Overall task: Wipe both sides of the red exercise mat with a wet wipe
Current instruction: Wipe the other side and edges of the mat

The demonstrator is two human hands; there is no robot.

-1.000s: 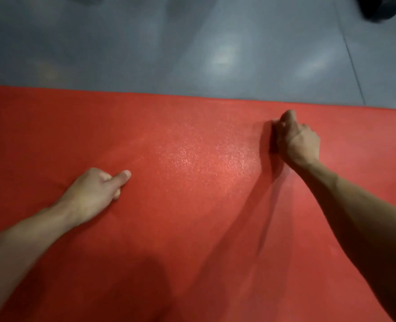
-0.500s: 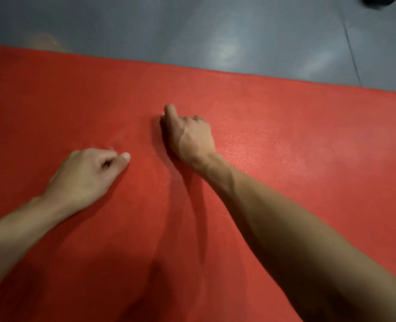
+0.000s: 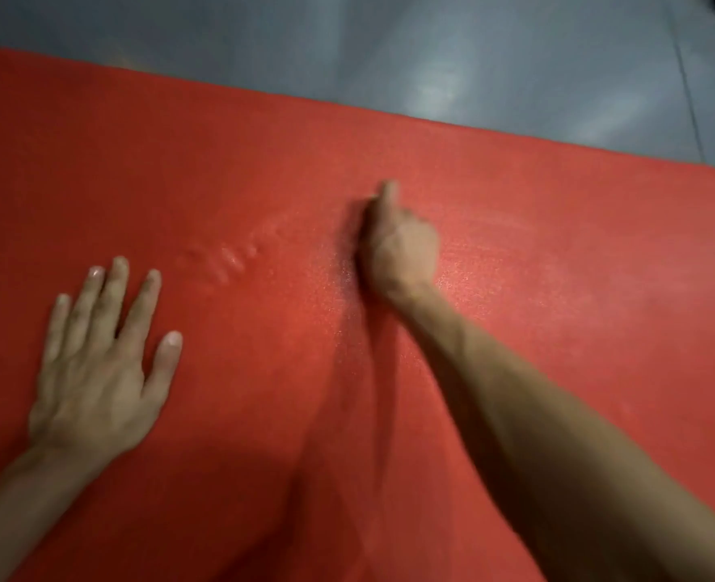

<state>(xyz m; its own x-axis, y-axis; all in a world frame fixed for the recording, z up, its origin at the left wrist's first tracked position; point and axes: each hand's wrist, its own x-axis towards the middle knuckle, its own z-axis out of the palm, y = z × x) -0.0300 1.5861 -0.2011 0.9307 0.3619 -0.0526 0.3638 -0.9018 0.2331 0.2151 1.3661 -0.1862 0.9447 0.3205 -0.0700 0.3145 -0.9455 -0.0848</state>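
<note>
While the red exercise mat [image 3: 263, 170] lies flat across the grey floor [image 3: 431, 56], filling most of the view, the left hand [image 3: 95, 371] rests palm-down on it with fingers straight and spread. The right hand [image 3: 402, 245], near the mat's middle, is curled into a fist against the surface; whether it clutches a wipe cannot be told. Small ripples [image 3: 234, 258] crease the mat between the hands.

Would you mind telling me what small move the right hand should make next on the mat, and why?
Probably sweep the right hand rightward across the red mat: sheen shows only beside it, while the flat left hand steadies the mat.
</note>
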